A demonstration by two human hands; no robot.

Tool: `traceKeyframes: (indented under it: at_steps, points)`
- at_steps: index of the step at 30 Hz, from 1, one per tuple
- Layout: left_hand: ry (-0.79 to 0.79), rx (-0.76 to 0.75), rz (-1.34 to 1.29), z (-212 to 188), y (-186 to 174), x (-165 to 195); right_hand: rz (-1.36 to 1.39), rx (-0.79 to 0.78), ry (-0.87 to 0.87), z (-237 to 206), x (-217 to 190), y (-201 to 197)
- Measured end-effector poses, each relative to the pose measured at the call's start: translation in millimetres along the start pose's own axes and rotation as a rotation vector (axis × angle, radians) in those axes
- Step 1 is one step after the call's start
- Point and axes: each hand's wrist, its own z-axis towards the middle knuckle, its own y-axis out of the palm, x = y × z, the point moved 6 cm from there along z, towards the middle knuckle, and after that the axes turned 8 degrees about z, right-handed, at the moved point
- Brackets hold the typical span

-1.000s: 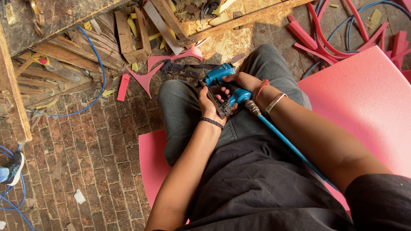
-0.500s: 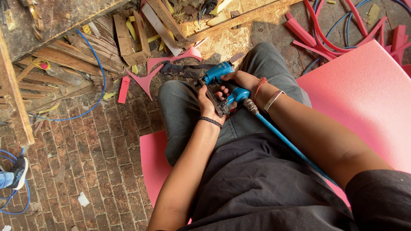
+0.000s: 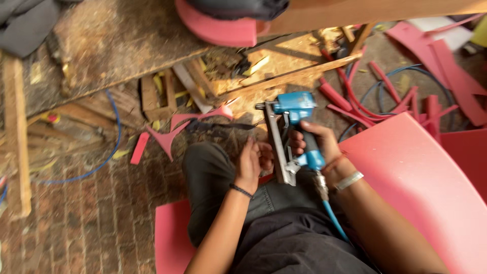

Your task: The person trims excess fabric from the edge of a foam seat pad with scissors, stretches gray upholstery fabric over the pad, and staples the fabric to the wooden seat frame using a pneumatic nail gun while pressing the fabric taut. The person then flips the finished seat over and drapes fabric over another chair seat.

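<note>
Air-driven stapling gun with a bright blue body and a long grey metal magazine sits upright over the lap of a person seated on the brick floor, just above dark trousers. The right hand has its grip clenched around the tool's black handle, fingers wrapped and a bangle at the wrist. The left hand curls against the lower end of the magazine rail, touching it with bent fingers; whether it pinches something small there or only steadies the rail cannot be told. A blue air hose runs from a metal fitting at the handle's base back toward the body. By its build the gun looks stiff and fairly heavy, top-heavy at the blue head, with smooth metal on the rail that would slip under a loose hold; the rubbery handle seems the sound place to take it, with a second hand low on the magazine. Beside the right arm lies a large curved sheet of pink foam. Pink offcuts and rough wooden slats litter the floor beyond the knees.
</note>
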Motion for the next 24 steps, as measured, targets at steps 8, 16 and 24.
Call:
traceKeyframes:
  at_steps: [8,16,24]
  points:
    - [-0.18,-0.044,0.082,6.8,-5.8,-29.0,-0.603,0.598,-0.418,-235.1,-84.1,77.3]
    - [-0.205,-0.068,0.107,-19.9,14.5,-25.2,-1.859,1.57,0.149,-334.0,4.6,45.0]
    - [-0.196,0.054,0.068,-7.4,4.6,-33.7,-1.827,1.503,0.278,-342.2,22.8,-41.4]
